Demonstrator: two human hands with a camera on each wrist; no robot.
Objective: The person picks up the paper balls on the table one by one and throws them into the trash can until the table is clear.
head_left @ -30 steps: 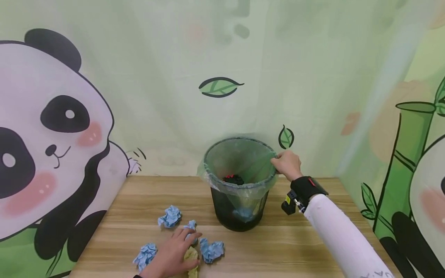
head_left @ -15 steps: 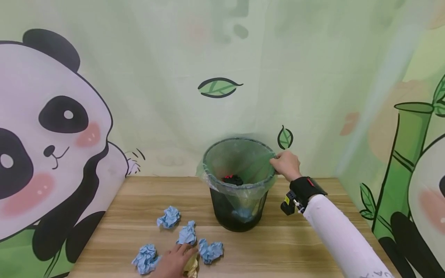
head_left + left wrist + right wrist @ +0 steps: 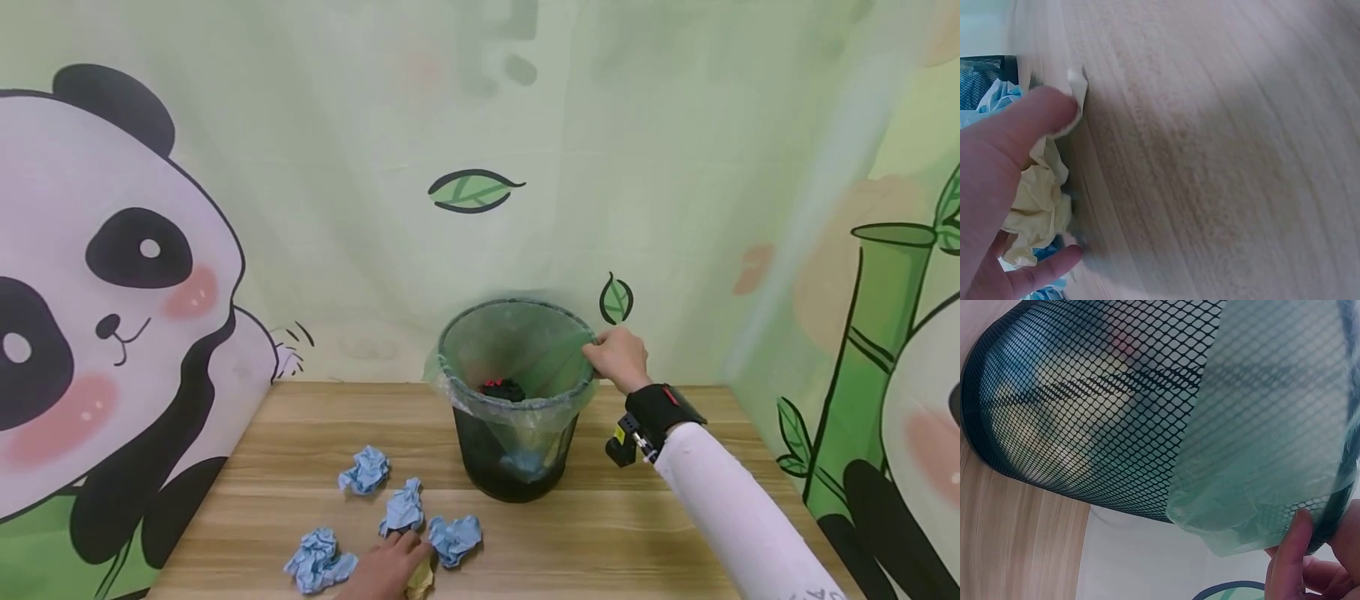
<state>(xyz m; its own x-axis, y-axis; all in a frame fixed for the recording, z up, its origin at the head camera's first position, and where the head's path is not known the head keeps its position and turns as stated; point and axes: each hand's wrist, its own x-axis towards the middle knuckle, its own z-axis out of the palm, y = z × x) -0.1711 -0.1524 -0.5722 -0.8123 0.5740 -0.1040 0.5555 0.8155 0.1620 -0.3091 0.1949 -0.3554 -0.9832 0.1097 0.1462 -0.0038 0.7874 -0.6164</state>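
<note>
At the table's front edge my left hand (image 3: 386,571) grips a crumpled yellow paper (image 3: 420,579). The left wrist view shows thumb and fingers on either side of the yellow paper (image 3: 1036,203), low over the wood. Several crumpled blue papers lie around that hand; one blue paper (image 3: 403,505) is just ahead of its fingertips, another blue paper (image 3: 454,540) to its right. My right hand (image 3: 621,358) pinches the right rim of a black mesh wastebasket (image 3: 476,450), over its translucent green bin liner (image 3: 1260,450). A dark and red item (image 3: 504,389) shows inside.
More blue crumpled papers lie on the left: one blue paper (image 3: 365,471) farther back, one blue paper (image 3: 318,562) nearer. Blue and yellowish shapes show through the mesh. The wooden table (image 3: 645,533) ends at a panda-printed backdrop (image 3: 360,267).
My left hand has drawn back toward the near edge, its fingers closing on the yellow paper and uncovering the blue paper ahead. My right hand stays on the wastebasket rim.
</note>
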